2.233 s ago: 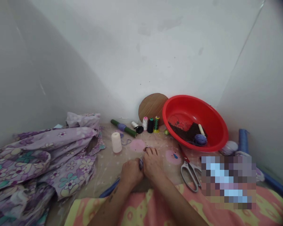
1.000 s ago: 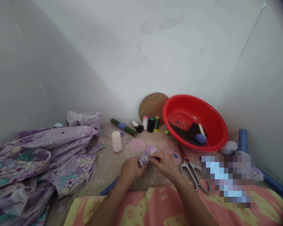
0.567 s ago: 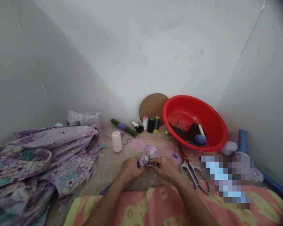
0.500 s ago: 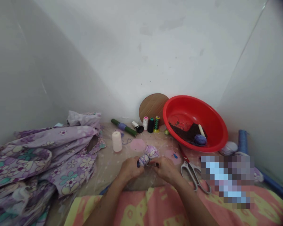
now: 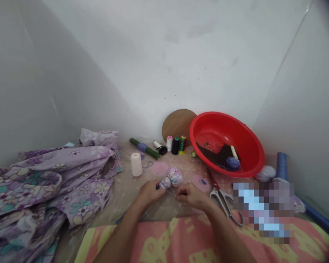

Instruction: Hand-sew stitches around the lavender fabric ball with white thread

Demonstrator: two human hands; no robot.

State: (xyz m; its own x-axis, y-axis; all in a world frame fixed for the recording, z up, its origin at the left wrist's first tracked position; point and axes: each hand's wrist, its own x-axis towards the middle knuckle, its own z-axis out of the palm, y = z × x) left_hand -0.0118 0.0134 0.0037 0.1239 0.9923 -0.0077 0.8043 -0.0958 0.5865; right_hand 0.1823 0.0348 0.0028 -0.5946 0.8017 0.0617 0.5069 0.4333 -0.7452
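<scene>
My left hand grips the narrow end of a fabric bundle, a rounded wad of purple-flowered cloth whose neck is wound with thread. Its round end points away and to the right. Close by on the right, my right hand is closed in a pinch. A thin pale thread hangs in a slack curve from the neck towards those fingertips; what exactly lies between them is hard to see. Right of my right hand lie scissors with grey handles and a red part near the blades.
Behind stand a white thread cone, several small spools and a green roll wound with purple yarn. A red basin leans at back right against the wall. Flowered cloth is heaped left; a pink-yellow cloth covers the front.
My right hand has moved slightly right and down, away from the bundle's neck. The thread, stretched between the hands before, now hangs slack. The bundle has tilted, showing more of its wound neck.
</scene>
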